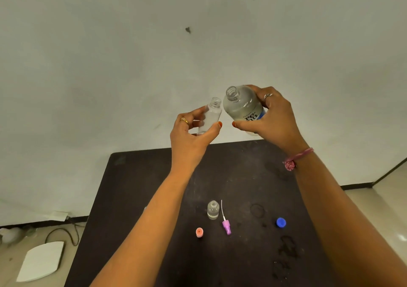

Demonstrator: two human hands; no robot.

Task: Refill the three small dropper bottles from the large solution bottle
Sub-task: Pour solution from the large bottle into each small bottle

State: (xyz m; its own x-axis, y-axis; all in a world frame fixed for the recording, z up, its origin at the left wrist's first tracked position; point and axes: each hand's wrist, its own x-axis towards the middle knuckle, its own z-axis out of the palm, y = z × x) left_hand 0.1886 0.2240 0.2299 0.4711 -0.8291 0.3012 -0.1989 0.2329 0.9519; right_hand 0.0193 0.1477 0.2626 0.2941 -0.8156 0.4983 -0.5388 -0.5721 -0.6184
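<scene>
The large bottle, uncapped and tilted, is gripped in the right hand, raised above the far edge of the table. Just beside it, the left hand pinches a small clear bottle, open-mouthed. Near the table's middle stand another small bottle, a pink cap, a purple spray top and a blue cap.

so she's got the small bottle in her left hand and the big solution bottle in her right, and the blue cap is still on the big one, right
Not quite. The head view shows the large solution bottle uncapped, its mouth open; the blue cap lies on the black table. The rest holds: the left hand holds the small bottle and the right hand grips the large one.
</scene>
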